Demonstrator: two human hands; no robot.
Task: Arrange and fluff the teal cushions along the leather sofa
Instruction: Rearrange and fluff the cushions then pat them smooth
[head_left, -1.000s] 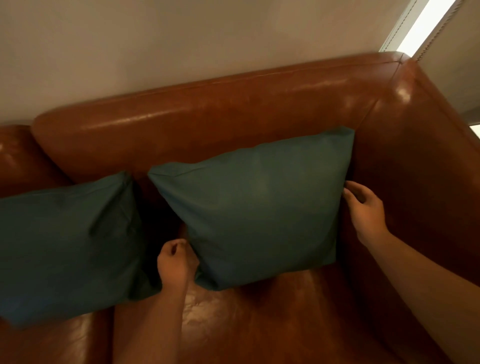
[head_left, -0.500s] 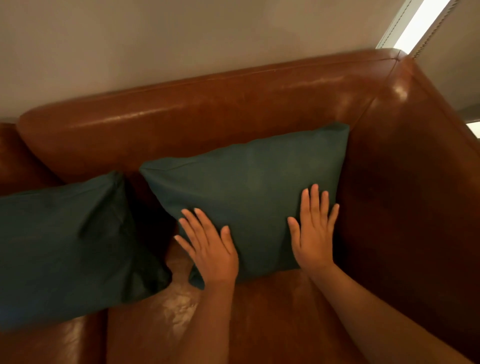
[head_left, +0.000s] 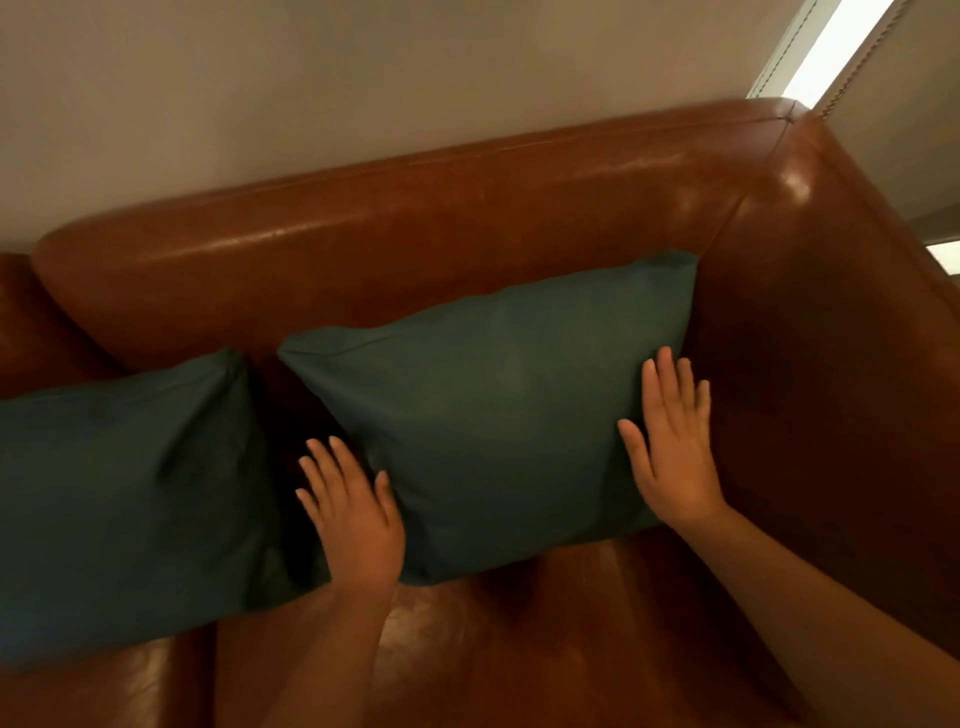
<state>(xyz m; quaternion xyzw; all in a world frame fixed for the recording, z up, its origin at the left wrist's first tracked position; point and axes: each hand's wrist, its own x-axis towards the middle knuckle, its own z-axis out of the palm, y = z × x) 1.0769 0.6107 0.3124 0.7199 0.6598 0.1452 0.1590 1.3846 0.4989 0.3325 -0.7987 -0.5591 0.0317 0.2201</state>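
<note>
Seat: glossy brown leather sofa (head_left: 519, 649), its seat cushion nearest the camera, catching dull highlights.
Left hand (head_left: 353, 512): fingers straight and spread, flat against the lower left edge of the right teal cushion (head_left: 498, 415); it grips nothing.
Right hand (head_left: 675, 447): fingers straight, palm flat on that cushion's right side, just beside the sofa arm; it grips nothing.
Right teal cushion: upright on the seat, leaning on the backrest, tucked into the corner by the arm.
Left teal cushion (head_left: 119, 493): on the seat, creased, beside the first with a dark gap between.
Backrest: rounded, shiny top edge.
Wall (head_left: 363, 78): plain, pale, behind the sofa.
Window (head_left: 826, 47): bright strip at upper right, with a blind edge and cord.
</note>
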